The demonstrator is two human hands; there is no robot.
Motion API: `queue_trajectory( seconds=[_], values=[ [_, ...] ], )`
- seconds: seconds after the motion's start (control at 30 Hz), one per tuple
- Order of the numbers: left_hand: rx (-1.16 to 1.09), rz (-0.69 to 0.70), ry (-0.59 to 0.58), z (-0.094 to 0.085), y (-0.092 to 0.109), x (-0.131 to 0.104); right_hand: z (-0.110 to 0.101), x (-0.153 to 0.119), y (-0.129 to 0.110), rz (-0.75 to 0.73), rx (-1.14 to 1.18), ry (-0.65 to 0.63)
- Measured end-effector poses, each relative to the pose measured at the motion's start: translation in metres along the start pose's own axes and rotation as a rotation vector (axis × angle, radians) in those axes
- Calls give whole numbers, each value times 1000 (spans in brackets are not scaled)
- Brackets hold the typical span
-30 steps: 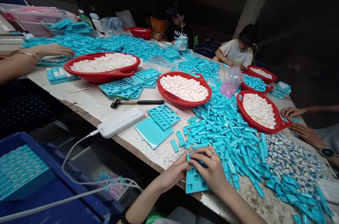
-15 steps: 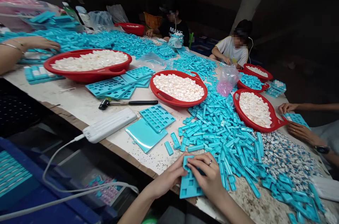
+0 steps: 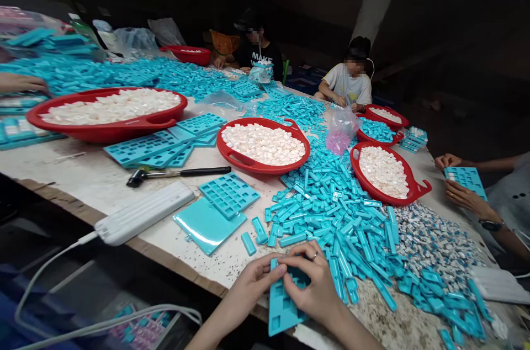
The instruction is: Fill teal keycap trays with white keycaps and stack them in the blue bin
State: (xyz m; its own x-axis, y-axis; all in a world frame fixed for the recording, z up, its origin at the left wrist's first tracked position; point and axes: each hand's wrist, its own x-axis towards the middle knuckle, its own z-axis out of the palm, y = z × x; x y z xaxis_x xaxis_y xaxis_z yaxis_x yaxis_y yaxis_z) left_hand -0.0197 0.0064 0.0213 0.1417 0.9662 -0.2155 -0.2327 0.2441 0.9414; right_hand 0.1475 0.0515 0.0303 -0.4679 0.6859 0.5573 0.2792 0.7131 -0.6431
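My left hand (image 3: pixel 257 282) grips the upper edge of a turquoise plate with square openings (image 3: pixel 281 314), which is tilted over the table's front edge. My right hand (image 3: pixel 312 284), with a ring on one finger, bends over the plate. Its thumb and fingertips are pinched together near my left thumb. Whatever may lie between those fingertips is hidden. Just beyond my hands is a heap of loose turquoise plastic pieces (image 3: pixel 331 212). To the left, a second grid plate (image 3: pixel 229 195) rests partly on a smooth turquoise panel (image 3: pixel 207 227).
Red bowls of white pieces (image 3: pixel 304 159) stand across the table. A black-handled hammer (image 3: pixel 178 172) and a white power strip (image 3: pixel 144 215) lie left. Small white-and-blue parts (image 3: pixel 439 239) are heaped right. A co-worker's hands (image 3: pixel 464 195) hold another grid plate (image 3: pixel 467 180). Other people sit behind.
The whole view has shifted, so the table's things sit further left. The plate in my hands is tilted more steeply, and my fingers have drawn together. The co-worker's plate at right is raised more upright.
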Motion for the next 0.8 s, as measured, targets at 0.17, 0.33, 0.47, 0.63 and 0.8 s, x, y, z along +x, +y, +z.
queue_trajectory(
  seconds=[0.17, 0.33, 0.47, 0.63, 0.8],
  values=[
    [34, -31, 22, 0, 10, 4, 0, 1, 3, 12, 2, -10],
    [18, -93, 56, -1, 5, 5, 2, -1, 2, -11, -25, 57],
    [40, -44, 71, 3, 3, 2, 4, -2, 3, 9, -18, 67],
    [75, -1, 159, 10, 7, 0, 4, -2, 4, 27, -34, 54],
    [100, 20, 200, 11, 11, 1, 5, -1, 4, 3, -63, 54]
  ],
)
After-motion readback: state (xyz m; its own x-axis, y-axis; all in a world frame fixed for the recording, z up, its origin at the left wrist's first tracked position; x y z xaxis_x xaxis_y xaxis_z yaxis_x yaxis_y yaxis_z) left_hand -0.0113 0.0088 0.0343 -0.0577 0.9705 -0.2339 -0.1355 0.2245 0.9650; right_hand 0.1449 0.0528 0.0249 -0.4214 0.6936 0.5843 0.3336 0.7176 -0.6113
